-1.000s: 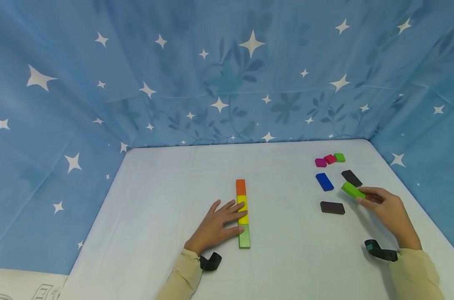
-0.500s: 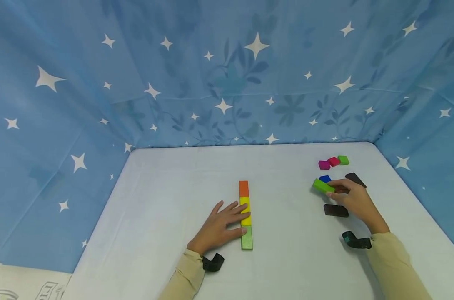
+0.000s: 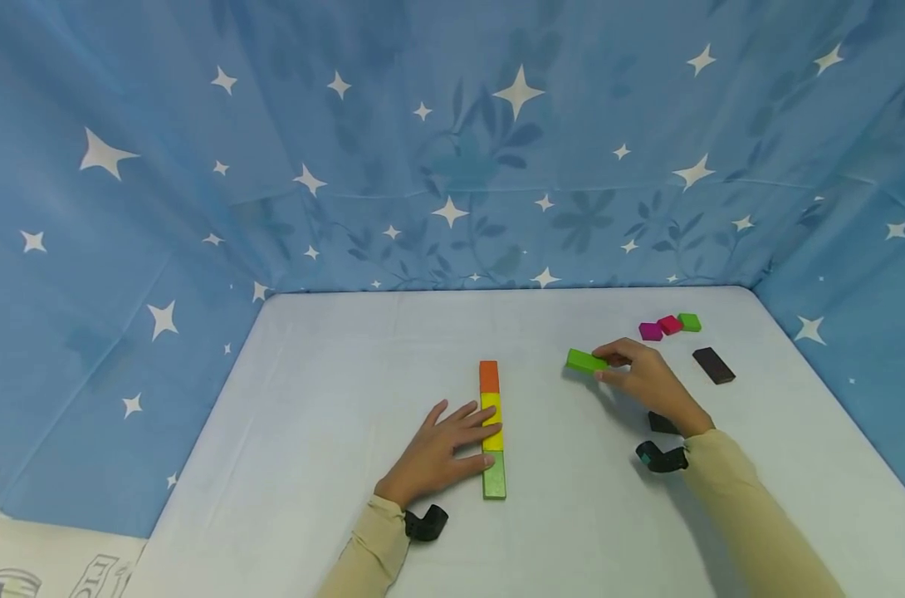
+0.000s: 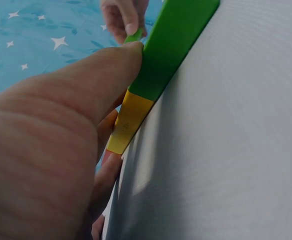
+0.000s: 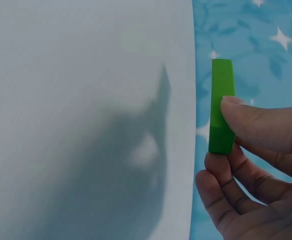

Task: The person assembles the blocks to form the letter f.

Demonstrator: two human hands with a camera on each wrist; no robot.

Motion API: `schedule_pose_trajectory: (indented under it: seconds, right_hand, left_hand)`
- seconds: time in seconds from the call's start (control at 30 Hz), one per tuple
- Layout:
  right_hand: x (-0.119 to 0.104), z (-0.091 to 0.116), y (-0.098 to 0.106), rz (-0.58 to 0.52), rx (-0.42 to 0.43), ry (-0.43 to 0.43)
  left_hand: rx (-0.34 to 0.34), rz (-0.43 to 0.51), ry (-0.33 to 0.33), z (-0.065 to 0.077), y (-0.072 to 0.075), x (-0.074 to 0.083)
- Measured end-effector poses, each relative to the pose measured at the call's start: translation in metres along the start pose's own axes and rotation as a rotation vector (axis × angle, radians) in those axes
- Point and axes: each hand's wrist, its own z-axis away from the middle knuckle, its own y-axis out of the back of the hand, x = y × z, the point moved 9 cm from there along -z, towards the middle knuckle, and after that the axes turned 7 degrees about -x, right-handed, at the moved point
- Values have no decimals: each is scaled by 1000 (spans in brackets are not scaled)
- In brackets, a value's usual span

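Note:
A straight row of blocks lies on the white table: an orange block (image 3: 489,376) at the far end, a yellow block (image 3: 493,442) in the middle and a green block (image 3: 494,486) at the near end. My left hand (image 3: 445,448) rests on this row with spread fingers, the thumb on the green block and fingertips over the yellow one. To the right, my right hand (image 3: 643,378) pinches a bright green block (image 3: 584,361) between thumb and fingers, held above the table. In the right wrist view that held block (image 5: 220,80) stands upright, its lower end against a fingertip.
Small magenta (image 3: 650,332), red (image 3: 670,325) and green (image 3: 689,322) blocks sit together at the back right. A dark block (image 3: 714,365) lies nearer, and another dark block (image 3: 660,423) is partly covered by the right wrist. A starry blue curtain (image 3: 393,166) stands behind the table.
My right hand has carried the bright green block leftward, from beside the dark blocks toward the row. The blue block is now hidden behind that hand. My left hand stays on the row.

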Motion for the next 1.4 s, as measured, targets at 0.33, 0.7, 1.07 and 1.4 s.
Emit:
schedule_pose_trajectory:
  seconds: [0.33, 0.7, 1.07, 1.4]
  right_hand:
    - [-29, -34, -32, -36, -97, 35]
    - [-71, -61, -66, 8, -144, 180]
    - [-113, -84, -94, -1, -178, 290]
    - [-126, -99, -116, -32, -200, 315]
  left_hand:
    - [1, 1, -3, 0, 1, 1]
    - [-5, -4, 0, -1, 1, 2]
    - [-11, 9, -4, -1, 2, 1]
    - [-23, 40, -10, -1, -1, 0]
